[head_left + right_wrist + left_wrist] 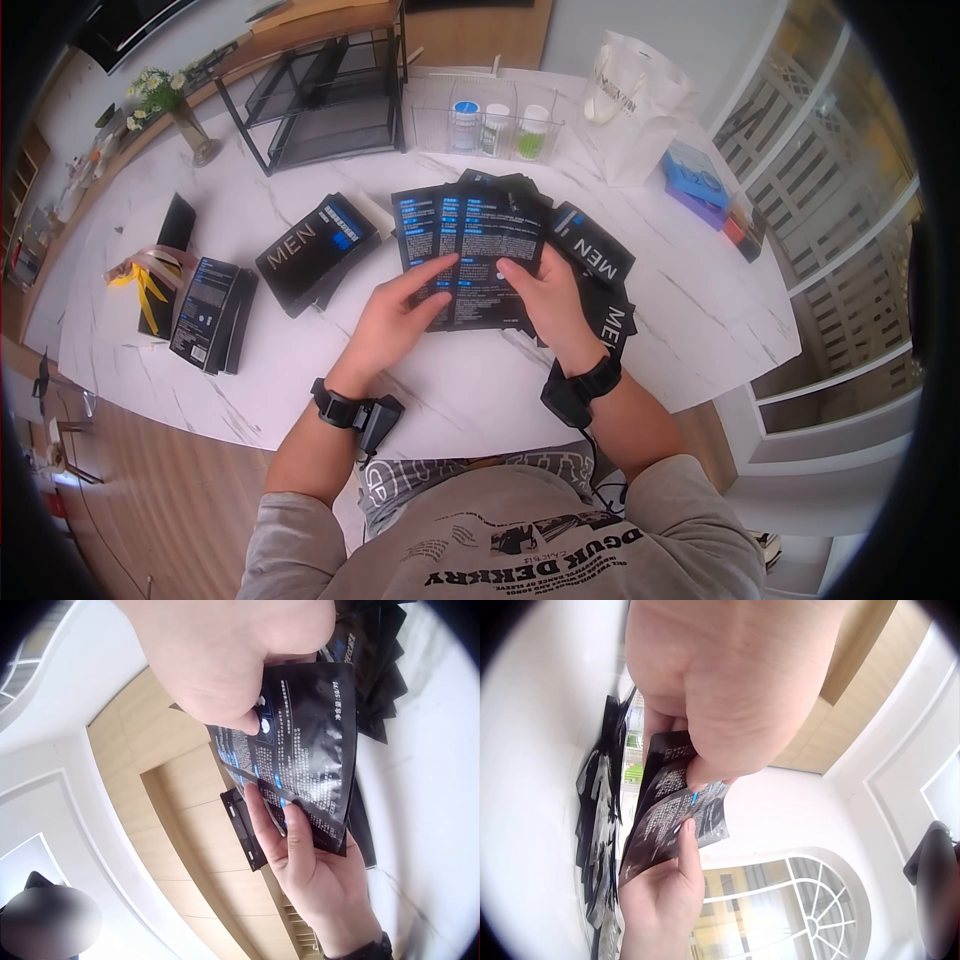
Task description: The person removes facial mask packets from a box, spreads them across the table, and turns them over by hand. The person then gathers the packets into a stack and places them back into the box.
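Observation:
Between my two hands are overlapping black foil sachets [500, 235], their backs with blue and white print turned up toward me. My left hand [393, 312] holds them at the left, its thumb and index finger lying across the printed face. At the right edge my right hand [553, 310] grips them, thumb on top and the other fingers behind. The left wrist view shows the edges of the held sachets [664, 810] fanned slightly apart. Beneath and right of the hands, more black sachets marked MEN [590, 245] lie spread in a pile on the table.
Left on the marble-patterned table [300, 400] are a stack of MEN sachets [315, 250], upright black packs [205, 310] and a ribboned black box [165, 250]. Behind stand a black rack [330, 120], a clear organizer [430, 125] with bottles, a white bag [635, 110] and a blue box [695, 170].

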Tool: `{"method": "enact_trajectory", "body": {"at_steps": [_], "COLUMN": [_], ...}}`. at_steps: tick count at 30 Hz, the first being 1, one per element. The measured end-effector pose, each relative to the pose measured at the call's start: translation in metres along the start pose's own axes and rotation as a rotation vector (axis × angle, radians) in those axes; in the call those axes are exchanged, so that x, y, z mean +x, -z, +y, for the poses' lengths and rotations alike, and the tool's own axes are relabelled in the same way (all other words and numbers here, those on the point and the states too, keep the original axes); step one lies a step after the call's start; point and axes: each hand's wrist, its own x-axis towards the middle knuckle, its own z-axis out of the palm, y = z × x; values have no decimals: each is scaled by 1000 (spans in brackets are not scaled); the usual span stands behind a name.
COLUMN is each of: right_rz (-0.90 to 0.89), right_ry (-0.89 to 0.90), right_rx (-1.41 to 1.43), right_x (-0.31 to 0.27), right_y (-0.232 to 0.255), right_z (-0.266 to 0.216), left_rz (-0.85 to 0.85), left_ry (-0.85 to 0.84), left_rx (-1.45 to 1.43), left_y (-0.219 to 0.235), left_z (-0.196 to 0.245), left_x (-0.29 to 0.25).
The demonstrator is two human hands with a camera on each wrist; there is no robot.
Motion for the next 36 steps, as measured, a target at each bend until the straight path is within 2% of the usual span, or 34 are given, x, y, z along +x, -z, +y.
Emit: {"method": "enact_trajectory", "body": {"at_steps": [16, 36], "right_rz": [6, 3], "right_ry": [51, -1], "right_rx": [-73, -47], "right_x": [-1, -1], "right_y": [-2, -2], "right_z": [-2, -7], "left_rz": [-34, -24], "left_ry": [3, 20], "left_rx": [106, 98], "left_y": [1, 0], "left_z": [2, -5], "left_x": [0, -1]}}
